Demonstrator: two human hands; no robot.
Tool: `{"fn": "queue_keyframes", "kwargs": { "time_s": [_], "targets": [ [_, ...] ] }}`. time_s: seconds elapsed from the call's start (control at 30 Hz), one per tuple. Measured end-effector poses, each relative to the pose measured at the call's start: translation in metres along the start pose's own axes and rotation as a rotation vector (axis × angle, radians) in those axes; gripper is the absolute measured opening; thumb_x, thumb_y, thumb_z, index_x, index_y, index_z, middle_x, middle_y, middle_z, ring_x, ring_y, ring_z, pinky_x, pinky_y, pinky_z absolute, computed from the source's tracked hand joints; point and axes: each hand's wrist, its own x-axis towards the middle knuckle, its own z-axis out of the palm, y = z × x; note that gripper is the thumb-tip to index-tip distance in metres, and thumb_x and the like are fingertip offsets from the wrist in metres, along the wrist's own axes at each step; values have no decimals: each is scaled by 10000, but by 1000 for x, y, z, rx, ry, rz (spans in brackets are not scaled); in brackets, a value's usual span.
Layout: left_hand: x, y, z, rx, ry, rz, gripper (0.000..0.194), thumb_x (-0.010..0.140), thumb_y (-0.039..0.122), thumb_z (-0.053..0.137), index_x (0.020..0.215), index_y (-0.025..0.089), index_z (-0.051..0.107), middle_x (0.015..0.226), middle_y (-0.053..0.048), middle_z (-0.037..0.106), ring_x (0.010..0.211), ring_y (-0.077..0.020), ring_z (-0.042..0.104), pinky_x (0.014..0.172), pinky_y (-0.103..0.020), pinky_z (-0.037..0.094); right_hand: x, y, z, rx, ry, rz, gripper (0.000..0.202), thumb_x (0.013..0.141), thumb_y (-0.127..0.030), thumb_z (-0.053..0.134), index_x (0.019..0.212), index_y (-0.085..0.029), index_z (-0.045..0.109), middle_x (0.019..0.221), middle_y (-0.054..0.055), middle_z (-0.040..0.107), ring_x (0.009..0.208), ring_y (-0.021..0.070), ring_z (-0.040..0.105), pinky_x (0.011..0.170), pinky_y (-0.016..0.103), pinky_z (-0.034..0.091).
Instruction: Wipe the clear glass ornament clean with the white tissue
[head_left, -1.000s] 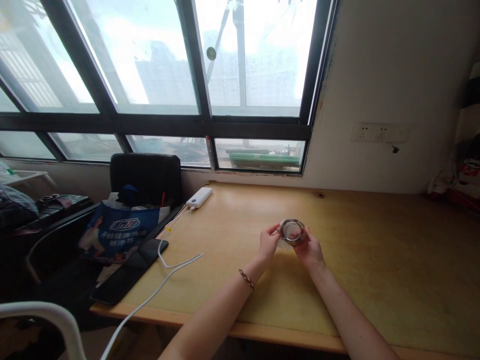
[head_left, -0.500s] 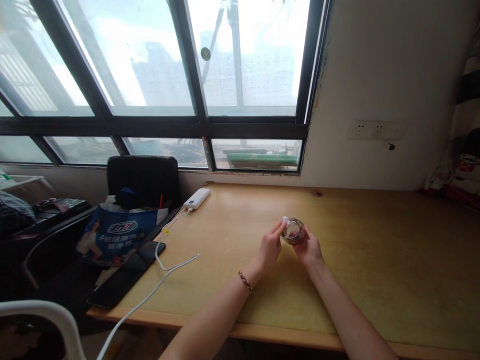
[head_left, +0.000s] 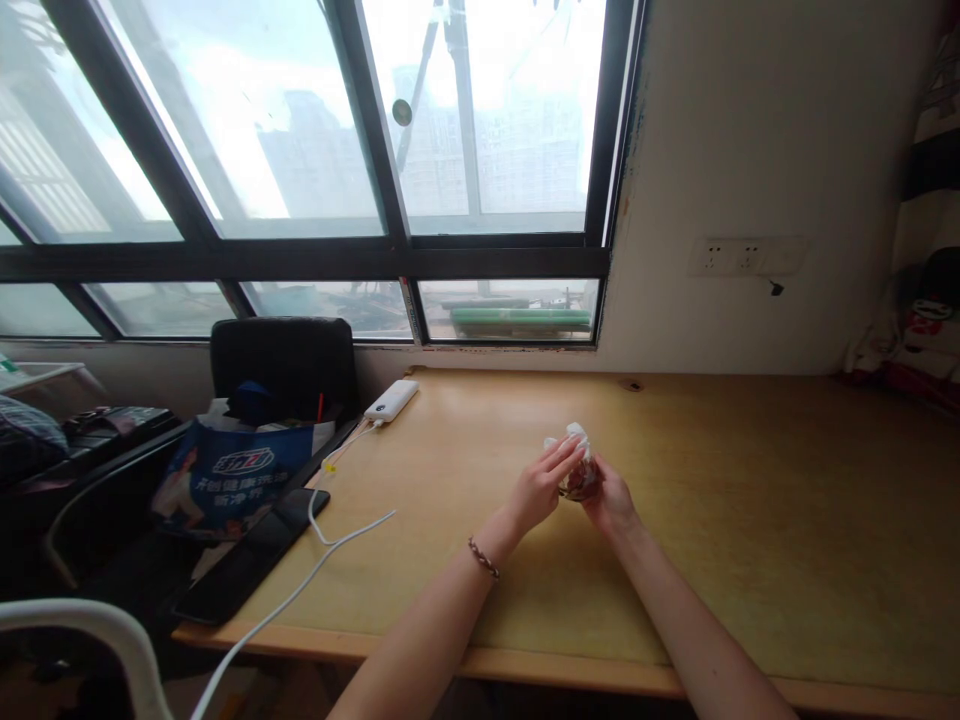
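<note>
Above the middle of the wooden table (head_left: 720, 520), both my hands are at a small clear glass jar (head_left: 576, 488). My right hand (head_left: 613, 498) is wrapped round the jar's right side. A crumpled white tissue (head_left: 577, 432) is under the fingers of my left hand (head_left: 541, 487), which press it against the top of the jar. The fingers cover most of the jar's rim. A braided bracelet (head_left: 484, 558) circles my left wrist.
At the table's left edge lie a white power bank (head_left: 391, 401), a white cable (head_left: 330, 550) and a black phone-like slab (head_left: 255, 560). A blue printed bag (head_left: 232, 475) rests on a black chair (head_left: 283, 360). Wall sockets (head_left: 731, 257) are at the back right.
My left hand has moved with the tissue from the jar's left edge to over its opening. The jar's round rim, visible before, is now mostly covered. The view has shifted slightly.
</note>
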Motion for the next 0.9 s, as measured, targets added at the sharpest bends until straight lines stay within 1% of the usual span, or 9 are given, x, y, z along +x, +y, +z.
{"fn": "queue_keyframes", "kwargs": {
  "time_s": [0.1, 0.2, 0.27, 0.33, 0.47, 0.6, 0.73, 0.9],
  "targets": [
    [-1, 1, 4, -65, 70, -108, 712, 641, -78, 281, 1285, 227, 301, 1361, -19, 266, 1235, -161, 272, 1021, -379, 298, -3, -4, 6, -3, 51, -12, 225, 830, -180, 407, 802, -135, 626, 760, 40, 657, 649, 120, 606, 608, 233, 499],
    [-1, 0, 10, -190, 147, -208, 668, 667, -73, 268, 1251, 235, 367, 1328, -11, 335, 1205, -146, 331, 1011, -362, 319, -5, -8, 12, -7, 83, -34, 283, 851, -185, 354, 835, -109, 626, 802, 64, 659, 697, 126, 612, 650, 237, 499],
    [0, -1, 13, -254, 187, -256, 628, 689, -62, 263, 1224, 233, 409, 1304, -8, 374, 1193, -143, 349, 1010, -366, 317, -4, -10, 12, -10, 89, -47, 294, 855, -200, 346, 852, -103, 624, 831, 73, 657, 735, 133, 611, 682, 245, 496],
    [0, -1, 16, -285, 200, -286, 602, 702, -52, 269, 1212, 228, 427, 1295, -9, 387, 1190, -144, 353, 1012, -372, 313, -3, -11, 10, -10, 89, -62, 297, 856, -216, 347, 871, -100, 620, 864, 80, 652, 776, 142, 608, 714, 256, 490],
    [-2, -1, 20, -268, 183, -322, 593, 701, -44, 292, 1213, 223, 426, 1282, -10, 404, 1182, -149, 368, 1005, -384, 320, 2, -15, 2, -1, 88, -75, 296, 850, -240, 355, 902, -100, 610, 915, 94, 640, 847, 170, 596, 766, 299, 476],
    [-5, 0, 24, -239, 133, -316, 622, 675, -57, 299, 1220, 221, 417, 1286, -10, 397, 1188, -151, 358, 1006, -380, 321, 4, -22, -2, 18, 128, -122, 315, 855, -240, 328, 868, -110, 614, 863, 94, 651, 815, 181, 605, 743, 319, 482],
    [-7, 3, 27, -214, 88, -273, 684, 641, -76, 288, 1252, 223, 369, 1308, -11, 365, 1202, -147, 334, 1012, -369, 313, 7, -30, -6, 35, 166, -170, 304, 852, -236, 326, 850, -140, 614, 821, 70, 659, 768, 173, 613, 700, 314, 490],
    [-9, 12, 28, -146, 2, -170, 701, 647, -75, 287, 1282, 219, 312, 1335, -24, 322, 1211, -142, 318, 1011, -340, 318, 14, -37, -17, 42, 188, -208, 308, 847, -246, 314, 893, -159, 606, 812, 55, 659, 760, 169, 610, 682, 314, 490]
  ]
}}
